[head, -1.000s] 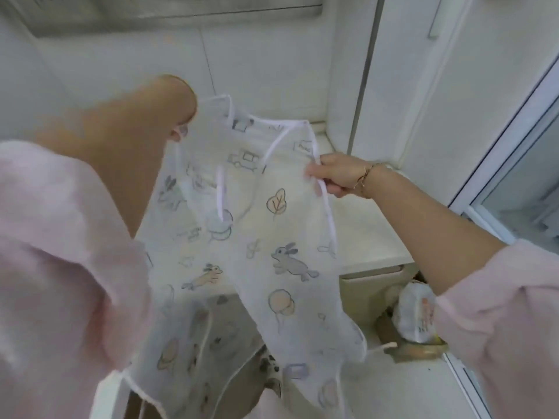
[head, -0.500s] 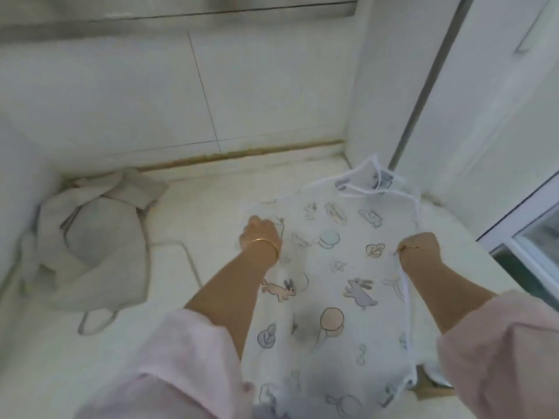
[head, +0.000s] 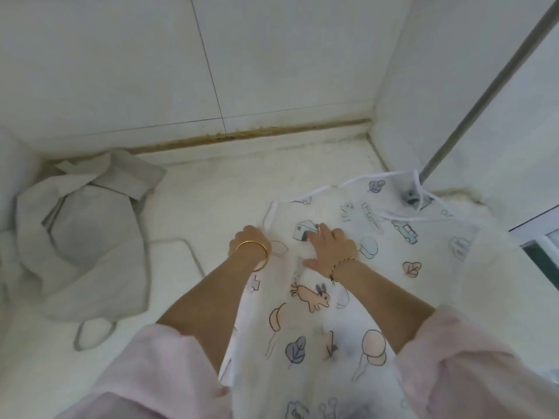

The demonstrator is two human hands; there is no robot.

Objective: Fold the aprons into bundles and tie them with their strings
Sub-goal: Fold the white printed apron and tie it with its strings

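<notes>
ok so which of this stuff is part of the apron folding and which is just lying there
Part of the job: printed apron; its white strings; grey apron, crumpled at the left; left hand gripping the printed apron's edge; right hand flat on it.
Just there: metal pole; grey bracket at its foot.

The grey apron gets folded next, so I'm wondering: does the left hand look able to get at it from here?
Probably yes. The grey apron lies on the counter left of the left hand, only bare surface and its string between; the hand would first release the printed apron.
</notes>
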